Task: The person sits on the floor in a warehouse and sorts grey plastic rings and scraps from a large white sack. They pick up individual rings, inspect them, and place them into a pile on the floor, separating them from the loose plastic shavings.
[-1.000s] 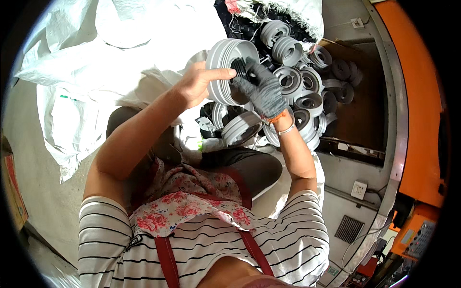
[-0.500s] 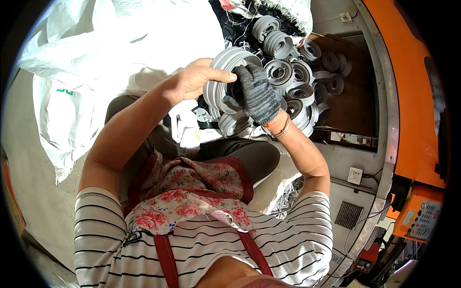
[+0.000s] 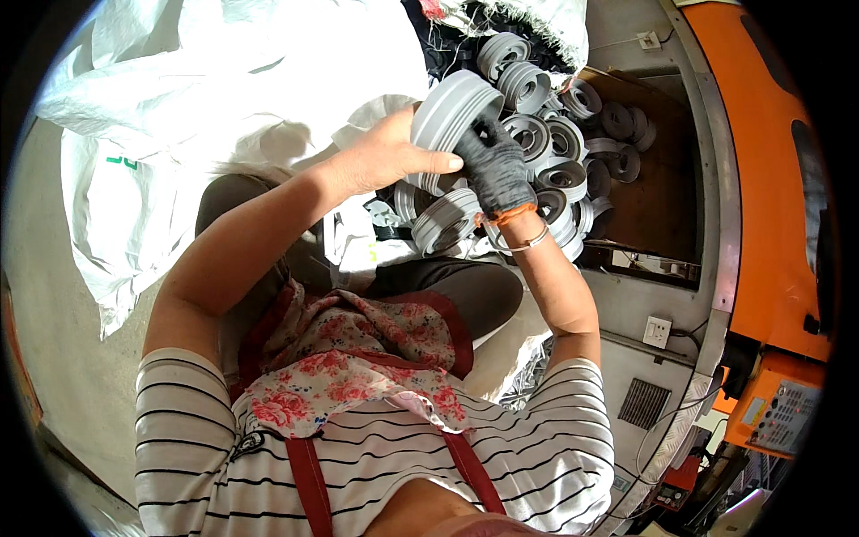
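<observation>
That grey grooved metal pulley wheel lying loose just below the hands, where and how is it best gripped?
Probably across the rim of the grey grooved metal pulley wheel, coming from above on the person's side: it lies tilted on the pile of grey pulley wheels with its ribbed edge facing up. The bare left hand and gloved right hand are busy holding a larger grey pulley.

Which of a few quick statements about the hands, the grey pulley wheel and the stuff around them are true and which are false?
1. The right hand wears a dark glove. True.
2. The left hand is gloved too. False: it is bare.
3. Both hands hold one grey grooved pulley wheel. True.
4. The pile of pulley wheels is bright red. False: they are grey.
5. A white sack lies on the person's left. True.
6. The machine panel at the right is blue. False: it is orange.
</observation>
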Motion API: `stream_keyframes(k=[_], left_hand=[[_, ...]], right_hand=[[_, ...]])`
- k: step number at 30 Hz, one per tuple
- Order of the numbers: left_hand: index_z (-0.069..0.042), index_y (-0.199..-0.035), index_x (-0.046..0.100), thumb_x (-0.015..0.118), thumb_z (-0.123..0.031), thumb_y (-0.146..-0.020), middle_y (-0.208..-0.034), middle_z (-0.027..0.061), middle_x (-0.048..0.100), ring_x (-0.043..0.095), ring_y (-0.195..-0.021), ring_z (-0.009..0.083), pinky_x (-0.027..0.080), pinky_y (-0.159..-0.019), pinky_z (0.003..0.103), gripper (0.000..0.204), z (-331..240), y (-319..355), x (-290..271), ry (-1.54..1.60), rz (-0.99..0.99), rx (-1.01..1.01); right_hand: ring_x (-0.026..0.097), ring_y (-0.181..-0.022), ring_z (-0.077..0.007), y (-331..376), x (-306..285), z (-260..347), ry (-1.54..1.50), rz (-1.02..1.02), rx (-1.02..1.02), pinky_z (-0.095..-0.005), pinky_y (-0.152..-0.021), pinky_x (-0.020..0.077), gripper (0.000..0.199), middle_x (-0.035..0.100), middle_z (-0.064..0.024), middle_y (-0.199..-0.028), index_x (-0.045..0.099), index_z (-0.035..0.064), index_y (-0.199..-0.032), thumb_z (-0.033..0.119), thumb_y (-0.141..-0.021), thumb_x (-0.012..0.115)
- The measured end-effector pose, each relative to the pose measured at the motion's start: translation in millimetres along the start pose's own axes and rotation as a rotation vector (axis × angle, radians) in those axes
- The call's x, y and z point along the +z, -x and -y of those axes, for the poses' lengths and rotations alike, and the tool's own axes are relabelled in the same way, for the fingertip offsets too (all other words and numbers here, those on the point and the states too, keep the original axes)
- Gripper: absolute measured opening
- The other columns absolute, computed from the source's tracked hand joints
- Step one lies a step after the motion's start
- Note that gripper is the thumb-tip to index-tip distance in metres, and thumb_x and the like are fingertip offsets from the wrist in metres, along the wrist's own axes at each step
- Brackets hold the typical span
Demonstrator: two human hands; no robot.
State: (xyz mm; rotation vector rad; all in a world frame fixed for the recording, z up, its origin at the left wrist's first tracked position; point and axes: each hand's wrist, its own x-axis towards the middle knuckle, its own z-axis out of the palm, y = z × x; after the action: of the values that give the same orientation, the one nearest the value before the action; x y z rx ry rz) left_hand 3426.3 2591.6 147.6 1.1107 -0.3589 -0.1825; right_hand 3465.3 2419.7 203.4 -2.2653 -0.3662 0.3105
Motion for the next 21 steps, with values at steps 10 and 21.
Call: stream_keyframes(k=[10, 21], left_hand=[[0.005, -0.124, 0.042, 0.076, -0.033, -0.073, -0.109, 0.0166, 0.056, 0.056, -0.101, 0.0232, 0.046, -0.088, 0.034, 0.072, 3, -2, -2, -0.031, -0.071, 0.038], [0.003, -0.128, 0.041, 0.078, -0.032, -0.071, -0.122, 0.0223, 0.052, 0.051, -0.114, 0.0312, 0.041, -0.098, 0.040, 0.076, -41, -13, -32, -0.800, -0.652, 0.169]], right_hand=[[0.060, -0.080, -0.0203, 6, -23, -1, -0.461, 0.596, 0.226, -0.0267, -0.069, 0.0513, 0.054, 0.061, -0.0087, -0.095, 0.051, 0.0010, -0.113, 0.042, -0.082, 0.067], [0.055, -0.110, -0.0337, 2, -39, -49, 0.822, 0.529, 0.000, -0.0397, -0.093, 0.0440, 0.082, 0.057, -0.0213, -0.116, 0.046, 0.0028, -0.127, 0.041, -0.062, 0.080]])
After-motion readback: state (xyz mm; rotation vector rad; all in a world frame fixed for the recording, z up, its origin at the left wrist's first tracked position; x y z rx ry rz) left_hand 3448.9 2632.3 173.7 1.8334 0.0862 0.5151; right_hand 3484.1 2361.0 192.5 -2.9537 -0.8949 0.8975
